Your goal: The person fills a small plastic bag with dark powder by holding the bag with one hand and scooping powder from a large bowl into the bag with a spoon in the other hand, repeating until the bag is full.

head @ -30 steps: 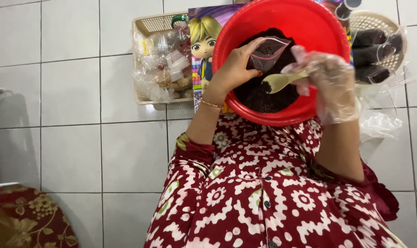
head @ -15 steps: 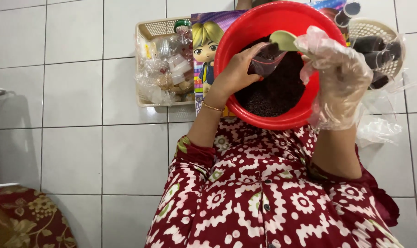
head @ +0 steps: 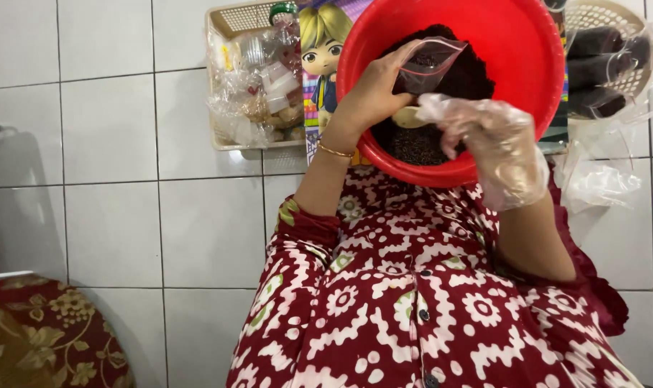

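- Red plastic fills the top of your head view: a round red basin sits on your lap, tilted toward you, with a heap of dark, grainy material inside it.
- Your left hand reaches over the near rim into the basin, fingers pinched on the edge of a small clear zip bag, holding its mouth open above the dark heap. A thin gold bangle circles that wrist.
- Your right hand wears a loose clear plastic glove and curls closed around the handle of a pale spoon; only the bowl of the spoon shows, just below the bag and low against the dark material.
- The 2 hands are close together, the spoon just under the bag's opening.
- Your red dress with white flower print covers the lower half of the view, directly under the basin.
- The floor is white tile.
- Left of the basin, a cream plastic basket holds crumpled clear wrappers and small packets.
- Between that basket and the basin, a colourful printed sheet with a blond cartoon figure lies partly under the basin.
- Right of the basin, a 2nd woven basket holds dark rolls in clear plastic; a loose clear bag lies below it.
- A red and gold patterned cushion sits in the lower left corner.
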